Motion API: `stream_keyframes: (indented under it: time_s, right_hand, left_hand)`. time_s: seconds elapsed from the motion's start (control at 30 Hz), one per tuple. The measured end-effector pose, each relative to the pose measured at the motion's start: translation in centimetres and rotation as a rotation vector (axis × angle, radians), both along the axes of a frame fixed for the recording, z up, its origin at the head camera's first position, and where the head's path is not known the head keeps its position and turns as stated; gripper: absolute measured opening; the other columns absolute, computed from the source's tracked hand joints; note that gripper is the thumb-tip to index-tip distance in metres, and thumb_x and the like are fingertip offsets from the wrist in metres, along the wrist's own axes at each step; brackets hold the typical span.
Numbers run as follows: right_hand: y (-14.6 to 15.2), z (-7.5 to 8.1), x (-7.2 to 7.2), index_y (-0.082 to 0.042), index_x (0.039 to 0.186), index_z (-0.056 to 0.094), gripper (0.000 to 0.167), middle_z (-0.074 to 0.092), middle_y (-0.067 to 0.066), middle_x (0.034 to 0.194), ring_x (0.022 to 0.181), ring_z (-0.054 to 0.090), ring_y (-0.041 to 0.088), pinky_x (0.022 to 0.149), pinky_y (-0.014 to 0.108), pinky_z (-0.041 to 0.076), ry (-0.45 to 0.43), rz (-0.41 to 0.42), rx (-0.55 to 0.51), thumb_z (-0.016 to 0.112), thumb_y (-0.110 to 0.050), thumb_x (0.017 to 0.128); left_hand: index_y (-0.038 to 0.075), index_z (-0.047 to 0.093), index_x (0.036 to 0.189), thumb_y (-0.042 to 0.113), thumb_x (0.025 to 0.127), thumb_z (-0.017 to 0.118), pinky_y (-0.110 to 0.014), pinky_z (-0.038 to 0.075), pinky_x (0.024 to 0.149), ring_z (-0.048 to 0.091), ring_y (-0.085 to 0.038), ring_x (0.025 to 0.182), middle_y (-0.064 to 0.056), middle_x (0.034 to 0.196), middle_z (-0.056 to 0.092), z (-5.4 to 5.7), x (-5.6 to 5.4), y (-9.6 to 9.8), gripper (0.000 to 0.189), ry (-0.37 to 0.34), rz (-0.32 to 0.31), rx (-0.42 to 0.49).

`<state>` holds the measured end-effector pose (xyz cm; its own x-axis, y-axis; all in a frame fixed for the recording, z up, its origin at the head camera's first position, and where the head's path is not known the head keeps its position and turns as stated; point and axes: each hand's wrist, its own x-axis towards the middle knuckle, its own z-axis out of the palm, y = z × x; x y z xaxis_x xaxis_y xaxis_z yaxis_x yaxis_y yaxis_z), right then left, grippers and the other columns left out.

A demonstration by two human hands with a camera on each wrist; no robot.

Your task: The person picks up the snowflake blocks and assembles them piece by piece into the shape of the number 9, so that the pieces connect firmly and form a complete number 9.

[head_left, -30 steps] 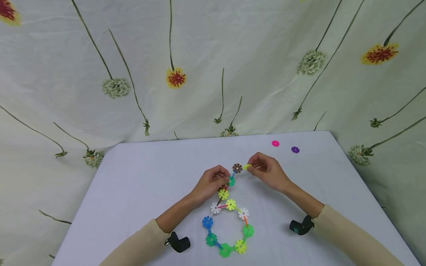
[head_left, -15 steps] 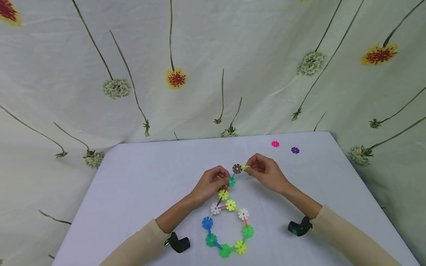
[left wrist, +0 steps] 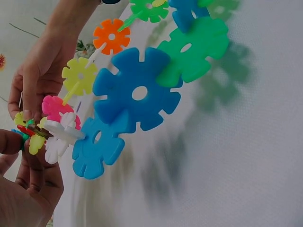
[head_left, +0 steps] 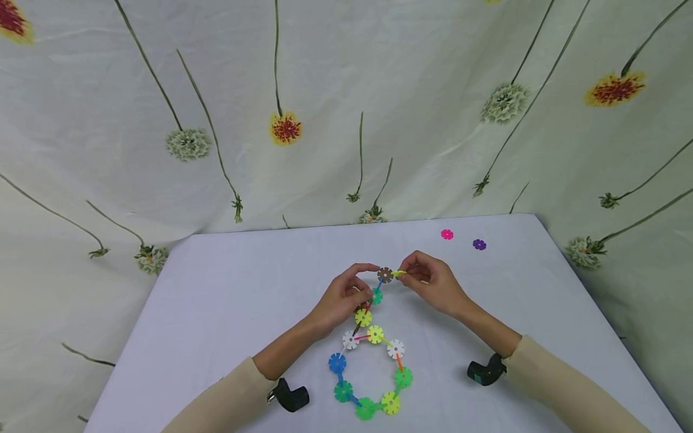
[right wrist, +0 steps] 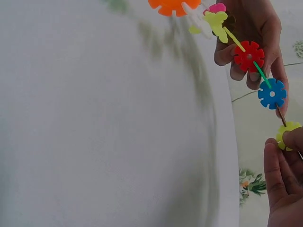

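Interlocking notched plastic discs form a ring (head_left: 403, 377) in the head view, with a chain running up from its white disc (head_left: 351, 340). My left hand (head_left: 340, 300) grips this chain near a green disc (head_left: 377, 296). Its index finger reaches out to the brown disc (head_left: 385, 275) at the chain's end. My right hand (head_left: 437, 284) pinches a yellow disc (right wrist: 289, 126) edge-on against the brown disc's right side. How deep the notches sit is too small to tell. The left wrist view shows blue discs (left wrist: 137, 90) close up, raised above the cloth.
A pink disc (head_left: 447, 234) and a purple disc (head_left: 479, 245) lie apart near the table's back edge. White cloth covers the table (head_left: 243, 264), and a flower-print curtain (head_left: 325, 180) hangs behind. Black wrist cameras sit by both sleeves, one of them the left camera (head_left: 291, 397).
My right hand has moved slightly left, bringing the yellow disc from apart to meeting the brown disc. The left index finger has straightened out toward the brown disc.
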<state>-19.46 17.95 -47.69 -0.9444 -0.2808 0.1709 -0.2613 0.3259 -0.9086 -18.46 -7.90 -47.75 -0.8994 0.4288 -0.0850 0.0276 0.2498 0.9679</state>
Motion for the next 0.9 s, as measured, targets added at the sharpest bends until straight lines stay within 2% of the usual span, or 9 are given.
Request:
stream_keyframes:
  time_s: [0.33,0.6,0.67,0.77,0.9]
  right_hand:
    - [0.04,-0.17,0.09,-0.009,0.110,0.070,0.012,0.076,0.011,0.109,0.096,0.074,0.020,0.087,0.019,0.061,0.009,0.002,-0.002,0.076,-0.008,0.099]
    - [-0.06,-0.15,0.11,-0.010,0.104,0.072,0.007,0.078,0.012,0.107,0.098,0.077,0.042,0.084,0.022,0.063,0.006,0.006,-0.029,0.076,-0.006,0.099]
    - [-0.08,-0.22,0.08,-0.009,0.103,0.072,0.007,0.078,0.013,0.107,0.097,0.077,0.043,0.084,0.022,0.063,0.005,0.008,-0.038,0.076,-0.005,0.099]
    - [-0.13,-0.31,0.09,-0.007,0.103,0.072,0.007,0.078,0.015,0.107,0.096,0.077,0.040,0.084,0.021,0.063,0.005,0.009,-0.047,0.076,-0.004,0.098]
    - [-0.16,-0.33,0.18,-0.006,0.102,0.072,0.007,0.077,0.015,0.108,0.095,0.077,0.030,0.084,0.021,0.062,0.008,0.009,-0.046,0.077,-0.005,0.098]
  left_hand:
    - [0.032,0.060,0.148,0.013,0.105,0.065,-0.026,0.057,0.077,0.066,-0.016,0.079,-0.017,0.106,0.068,-0.10,0.10,-0.09,0.047,-0.004,-0.014,0.026]
    - [0.030,0.059,0.149,0.010,0.106,0.063,-0.026,0.057,0.075,0.066,-0.016,0.078,-0.016,0.106,0.066,-0.28,0.03,-0.22,0.048,0.008,-0.041,0.035]
    - [0.030,0.058,0.150,0.009,0.106,0.063,-0.026,0.057,0.075,0.066,-0.016,0.077,-0.017,0.107,0.066,-0.31,-0.01,-0.25,0.049,0.011,-0.047,0.033]
    - [0.029,0.058,0.150,0.009,0.106,0.063,-0.026,0.057,0.075,0.066,-0.016,0.077,-0.018,0.107,0.066,-0.39,-0.08,-0.31,0.049,0.016,-0.057,0.033]
    - [0.030,0.058,0.150,0.010,0.106,0.063,-0.025,0.057,0.074,0.066,-0.016,0.077,-0.018,0.107,0.067,-0.42,-0.06,-0.37,0.049,0.009,-0.058,0.031]
